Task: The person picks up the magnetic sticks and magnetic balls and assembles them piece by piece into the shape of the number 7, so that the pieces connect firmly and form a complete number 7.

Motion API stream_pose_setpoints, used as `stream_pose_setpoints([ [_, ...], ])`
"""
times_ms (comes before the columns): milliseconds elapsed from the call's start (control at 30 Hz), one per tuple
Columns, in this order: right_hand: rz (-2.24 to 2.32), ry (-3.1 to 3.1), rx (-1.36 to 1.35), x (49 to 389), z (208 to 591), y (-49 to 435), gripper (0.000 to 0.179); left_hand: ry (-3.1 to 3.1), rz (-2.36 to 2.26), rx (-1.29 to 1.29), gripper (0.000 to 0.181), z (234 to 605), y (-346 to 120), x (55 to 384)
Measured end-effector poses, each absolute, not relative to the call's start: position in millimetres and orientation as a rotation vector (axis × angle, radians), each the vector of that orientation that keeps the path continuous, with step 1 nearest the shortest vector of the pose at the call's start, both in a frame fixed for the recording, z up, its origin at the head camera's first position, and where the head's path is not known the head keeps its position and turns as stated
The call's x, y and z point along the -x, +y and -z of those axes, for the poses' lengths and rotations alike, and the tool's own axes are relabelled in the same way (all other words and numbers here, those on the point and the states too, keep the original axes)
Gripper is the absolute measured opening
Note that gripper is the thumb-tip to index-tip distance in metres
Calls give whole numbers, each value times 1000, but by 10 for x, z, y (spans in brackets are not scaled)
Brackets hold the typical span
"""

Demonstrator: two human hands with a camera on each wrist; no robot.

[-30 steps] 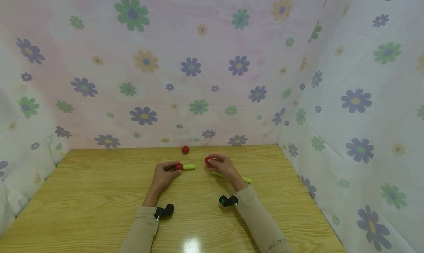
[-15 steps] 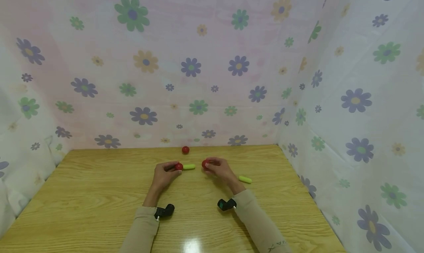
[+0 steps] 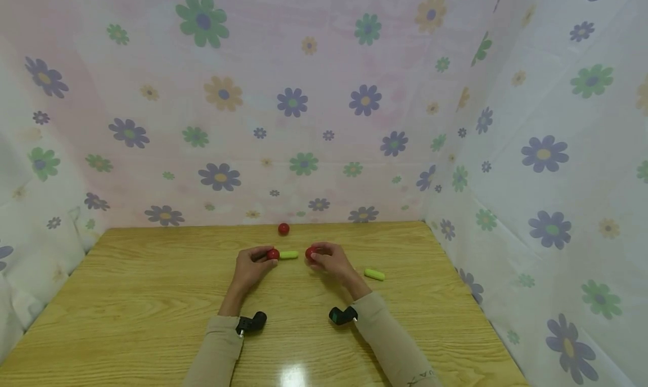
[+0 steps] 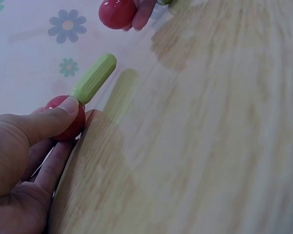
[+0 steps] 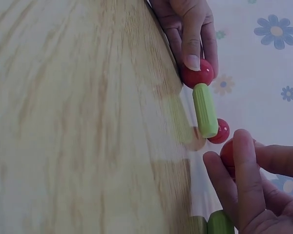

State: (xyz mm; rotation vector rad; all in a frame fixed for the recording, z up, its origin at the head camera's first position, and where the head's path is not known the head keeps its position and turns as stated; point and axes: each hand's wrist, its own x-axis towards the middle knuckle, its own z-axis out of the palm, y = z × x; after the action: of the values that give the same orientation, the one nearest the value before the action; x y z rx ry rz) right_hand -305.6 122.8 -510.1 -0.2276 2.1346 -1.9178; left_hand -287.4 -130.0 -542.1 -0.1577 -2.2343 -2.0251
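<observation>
My left hand (image 3: 250,268) grips a red ball (image 4: 71,124) between thumb and fingers. From that ball a light-green ribbed stick (image 3: 289,255) juts out to the right. A second red ball (image 4: 118,13) is held in the fingertips of my right hand (image 3: 336,264), a short gap from the stick's free end in the head view. In the right wrist view, fingers (image 5: 246,173) cover much of this ball.
A third red ball (image 3: 283,229) sits near the back edge of the wooden table (image 3: 152,297). Another green stick (image 3: 374,274) lies on the tabletop by my right wrist. Flower-patterned cloth (image 3: 324,117) hangs behind and along the sides.
My right hand has moved left and slightly nearer me with its red ball, narrowing the gap to the green stick. My left hand has stayed in place.
</observation>
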Motion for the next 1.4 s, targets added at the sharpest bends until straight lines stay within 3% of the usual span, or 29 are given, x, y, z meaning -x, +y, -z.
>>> stream_pose_setpoints([
  [400,1896,2146,223,3008,5137,1138,36,-2271,2004,212,43,5164,-1250,2728],
  [667,1947,2123,160,2987,5165,1053,38,-2258,2002,192,45,5431,-1304,2897],
  [1400,2009,2171,135,2999,5227,940,34,-2289,1977,175,42,5455,-1330,2916],
])
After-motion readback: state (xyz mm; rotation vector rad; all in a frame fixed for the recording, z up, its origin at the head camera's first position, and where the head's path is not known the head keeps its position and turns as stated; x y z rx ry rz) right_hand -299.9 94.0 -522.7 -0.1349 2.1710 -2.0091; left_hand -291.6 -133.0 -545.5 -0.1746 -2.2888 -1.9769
